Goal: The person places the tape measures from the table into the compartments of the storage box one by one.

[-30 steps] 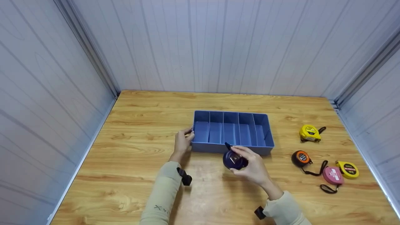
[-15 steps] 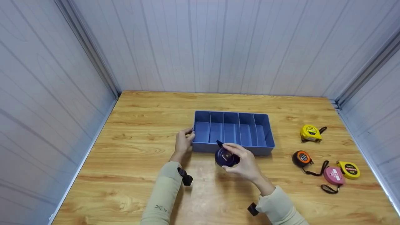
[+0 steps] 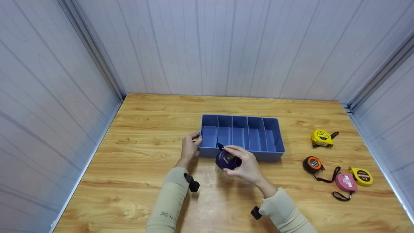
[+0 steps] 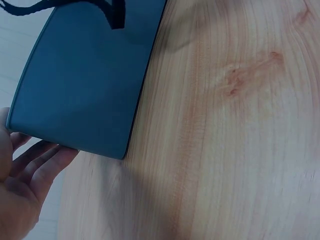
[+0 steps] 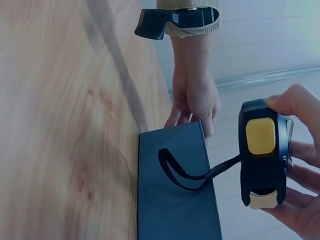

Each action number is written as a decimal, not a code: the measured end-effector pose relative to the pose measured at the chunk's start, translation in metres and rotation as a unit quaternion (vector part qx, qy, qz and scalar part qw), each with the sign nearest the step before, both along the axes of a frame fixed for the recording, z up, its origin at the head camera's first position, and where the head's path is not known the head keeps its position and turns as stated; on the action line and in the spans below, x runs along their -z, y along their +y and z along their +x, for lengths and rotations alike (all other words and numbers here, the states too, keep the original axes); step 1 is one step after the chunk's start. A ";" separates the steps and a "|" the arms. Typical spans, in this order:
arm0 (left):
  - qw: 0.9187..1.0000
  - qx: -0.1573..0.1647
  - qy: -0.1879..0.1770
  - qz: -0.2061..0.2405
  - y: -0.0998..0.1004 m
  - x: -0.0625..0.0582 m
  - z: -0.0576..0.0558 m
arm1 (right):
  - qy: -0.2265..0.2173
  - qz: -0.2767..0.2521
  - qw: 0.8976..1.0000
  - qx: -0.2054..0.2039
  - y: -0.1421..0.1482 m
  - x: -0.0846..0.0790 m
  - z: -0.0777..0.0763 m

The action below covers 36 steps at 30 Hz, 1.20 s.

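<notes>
On the table (image 3: pixel 136 136), left hand (image 3: pixel 189 147) is gripping an organizer (image 3: pixel 262 156), right hand (image 3: pixel 249 167) a tape measure (image 3: pixel 223 160), dangling strap (image 5: pixel 220 170) risking front-edge snags.

blue tray (image 3: pixel 263 156) reachable from above between dividers (image 3: pixel 262 136); left fingers (image 4: pixel 52 169) block its left end.

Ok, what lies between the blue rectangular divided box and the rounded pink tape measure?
In the head view, a rounded black-and-orange tape measure with its black strap lies between the box and the pink tape measure.
</notes>
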State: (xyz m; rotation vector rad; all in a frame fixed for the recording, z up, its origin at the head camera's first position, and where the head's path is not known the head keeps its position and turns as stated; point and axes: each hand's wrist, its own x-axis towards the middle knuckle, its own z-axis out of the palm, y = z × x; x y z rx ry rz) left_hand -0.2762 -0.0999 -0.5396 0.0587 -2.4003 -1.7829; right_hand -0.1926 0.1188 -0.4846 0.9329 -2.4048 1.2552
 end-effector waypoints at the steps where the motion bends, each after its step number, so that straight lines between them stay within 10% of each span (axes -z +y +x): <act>1: 1.000 0.001 -0.001 0.004 0.000 0.000 0.000 | 0.004 0.000 1.000 -0.001 -0.001 0.000 -0.001; 36: 0.998 -0.004 -0.017 0.053 0.001 0.000 0.000 | -0.010 0.008 1.000 0.025 -0.028 0.004 -0.043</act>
